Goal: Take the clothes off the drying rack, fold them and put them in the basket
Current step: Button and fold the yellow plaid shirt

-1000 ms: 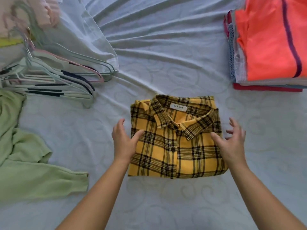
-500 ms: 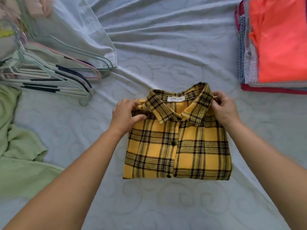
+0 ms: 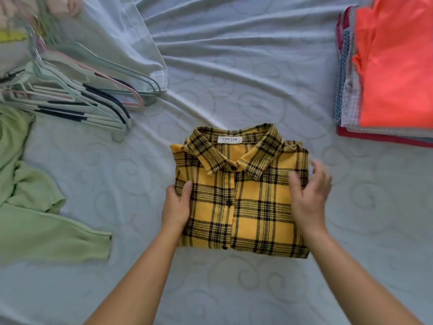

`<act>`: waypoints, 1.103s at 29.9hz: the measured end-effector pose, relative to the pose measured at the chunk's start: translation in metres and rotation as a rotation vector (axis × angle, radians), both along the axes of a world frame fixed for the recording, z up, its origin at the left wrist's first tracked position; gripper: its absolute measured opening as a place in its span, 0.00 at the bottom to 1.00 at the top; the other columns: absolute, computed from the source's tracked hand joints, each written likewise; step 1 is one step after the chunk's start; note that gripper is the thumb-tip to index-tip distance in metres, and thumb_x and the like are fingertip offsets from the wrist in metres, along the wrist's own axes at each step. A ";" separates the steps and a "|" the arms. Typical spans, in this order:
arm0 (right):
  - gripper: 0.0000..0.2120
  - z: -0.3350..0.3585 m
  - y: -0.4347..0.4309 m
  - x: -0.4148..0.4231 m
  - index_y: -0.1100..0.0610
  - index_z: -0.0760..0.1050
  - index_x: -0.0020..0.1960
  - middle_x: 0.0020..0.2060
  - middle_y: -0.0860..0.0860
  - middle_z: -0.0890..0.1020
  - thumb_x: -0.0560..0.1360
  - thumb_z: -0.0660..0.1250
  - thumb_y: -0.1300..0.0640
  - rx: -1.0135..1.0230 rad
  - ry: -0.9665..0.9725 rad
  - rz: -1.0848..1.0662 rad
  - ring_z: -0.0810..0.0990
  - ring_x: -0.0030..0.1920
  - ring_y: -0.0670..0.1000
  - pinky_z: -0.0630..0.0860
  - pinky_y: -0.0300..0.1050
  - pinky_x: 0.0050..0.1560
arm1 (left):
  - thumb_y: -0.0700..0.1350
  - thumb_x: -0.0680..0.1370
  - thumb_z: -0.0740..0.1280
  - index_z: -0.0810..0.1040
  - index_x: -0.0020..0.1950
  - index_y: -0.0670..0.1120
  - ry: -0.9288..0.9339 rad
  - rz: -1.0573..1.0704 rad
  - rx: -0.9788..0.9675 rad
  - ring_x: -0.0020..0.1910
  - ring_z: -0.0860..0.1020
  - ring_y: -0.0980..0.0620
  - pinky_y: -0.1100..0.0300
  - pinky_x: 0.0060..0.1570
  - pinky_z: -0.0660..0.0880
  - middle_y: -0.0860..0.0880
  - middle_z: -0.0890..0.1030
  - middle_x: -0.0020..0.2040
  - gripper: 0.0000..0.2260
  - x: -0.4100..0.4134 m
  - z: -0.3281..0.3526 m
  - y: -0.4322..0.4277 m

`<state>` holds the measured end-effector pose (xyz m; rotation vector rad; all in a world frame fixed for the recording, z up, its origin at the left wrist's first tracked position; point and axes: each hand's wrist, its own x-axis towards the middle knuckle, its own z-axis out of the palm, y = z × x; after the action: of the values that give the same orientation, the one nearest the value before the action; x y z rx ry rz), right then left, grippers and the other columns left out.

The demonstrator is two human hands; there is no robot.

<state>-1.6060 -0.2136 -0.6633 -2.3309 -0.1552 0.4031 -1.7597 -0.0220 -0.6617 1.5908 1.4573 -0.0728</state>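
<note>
Hands first, from the head camera: 2 bare forearms reach forward from the near edge and meet the plaid shirt (image 3: 241,207) at its 2 sides. The left hand (image 3: 177,206) sits at the shirt's left edge with the wrist straight. Its thumb lies flat on top of the cloth and its fingers curl round the edge, so it pinches the fold. The right hand (image 3: 309,195) is at the shirt's right edge, motion-blurred, with fingers spread and relaxed and the thumb over the cloth. It grasps nothing, and the blur hides whether the palm touches the fabric.

The plaid shirt, yellow with black checks, lies folded into a nearly square packet on the pale bed sheet (image 3: 234,71), front up and buttoned. Its collar points away from the person and the folded bottom edge lies nearest them. The button line, which marks its long axis, runs near to far with a slight tilt. A white label (image 3: 229,139) reading LAN LAN shows inside the collar.

Beyond the shirt to the left lies a heap of hangers (image 3: 82,95). Left of the shirt, well apart, a green garment (image 3: 35,219) is spread unfolded. Beyond the shirt to the right sits a stack of folded clothes (image 3: 386,66) with an orange piece on top.
</note>
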 end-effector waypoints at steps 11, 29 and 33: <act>0.23 -0.027 0.001 -0.006 0.53 0.60 0.74 0.75 0.56 0.55 0.79 0.54 0.50 -0.337 -0.048 0.126 0.53 0.74 0.58 0.51 0.56 0.71 | 0.46 0.80 0.59 0.74 0.53 0.44 0.005 -0.021 0.315 0.46 0.73 0.52 0.56 0.47 0.69 0.49 0.76 0.48 0.08 -0.034 -0.009 0.002; 0.20 0.001 -0.022 -0.032 0.57 0.70 0.62 0.58 0.55 0.76 0.74 0.66 0.49 0.017 0.468 -0.206 0.74 0.59 0.57 0.72 0.55 0.61 | 0.55 0.69 0.73 0.65 0.65 0.45 -0.078 0.120 -0.411 0.55 0.77 0.45 0.45 0.55 0.76 0.45 0.77 0.58 0.31 -0.010 0.006 0.021; 0.15 0.020 -0.020 -0.001 0.60 0.76 0.58 0.49 0.55 0.83 0.74 0.68 0.54 0.223 0.747 -0.231 0.81 0.48 0.55 0.78 0.53 0.53 | 0.50 0.66 0.76 0.71 0.64 0.43 -0.244 0.109 -0.642 0.47 0.82 0.43 0.52 0.40 0.79 0.41 0.82 0.52 0.30 0.007 0.031 0.038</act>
<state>-1.6065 -0.2332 -0.6435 -1.8166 0.4044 1.0395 -1.7532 0.0165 -0.6305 0.9592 1.1680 -0.2487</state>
